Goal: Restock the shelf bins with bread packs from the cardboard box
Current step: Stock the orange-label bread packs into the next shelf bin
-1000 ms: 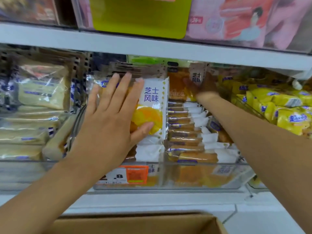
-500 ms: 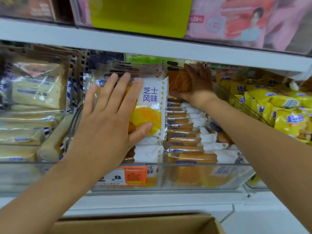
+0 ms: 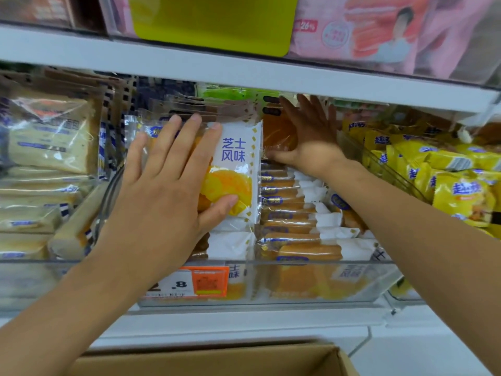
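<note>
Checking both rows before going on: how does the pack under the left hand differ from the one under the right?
The left pack stands nearer the front of the bin; the right pack sits farther back. The left pack shows a white panel with purple characters; the right pack shows only orange-brown. Both stand upright, with the left hand and the right hand each flat on one.

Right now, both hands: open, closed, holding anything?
Left hand: open, flat against the upright bread pack.
Right hand: open, fingers spread against the rear bread pack.

2 hands (image 3: 162, 191) (image 3: 309, 139), 1 cardboard box (image 3: 217, 362), 1 price tag (image 3: 189, 283).
</note>
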